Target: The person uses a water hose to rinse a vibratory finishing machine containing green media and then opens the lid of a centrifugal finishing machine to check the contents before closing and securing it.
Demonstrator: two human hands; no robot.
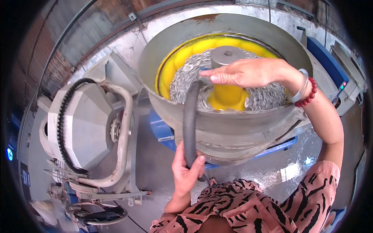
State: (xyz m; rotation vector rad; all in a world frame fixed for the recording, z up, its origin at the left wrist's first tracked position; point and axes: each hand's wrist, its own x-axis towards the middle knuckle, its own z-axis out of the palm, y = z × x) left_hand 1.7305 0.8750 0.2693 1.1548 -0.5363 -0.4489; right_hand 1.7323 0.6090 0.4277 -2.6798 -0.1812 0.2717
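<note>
My left hand (185, 169) grips a thick dark rubber hose (190, 118) that rises from below over the rim of a large round grey metal bowl (233, 124). My right hand (248, 72) reaches over the bowl with fingers closed around the hose's top end near a blue tip (204, 71). The bowl has a yellow lining (175, 64) and a yellow centre post with a grey cap (227, 56). Around the post lie several small shiny metal pieces (182, 83). A red bead bracelet and a pale bangle (305, 93) sit on my right wrist.
To the left stands a grey faceted drum machine (87, 124) with a black toothed belt (62, 120) and a curved metal guard bar (124, 136). The floor (272, 171) is wet and glossy. A blue frame (163, 130) sits under the bowl. Grey cabinets (342, 73) stand at the right.
</note>
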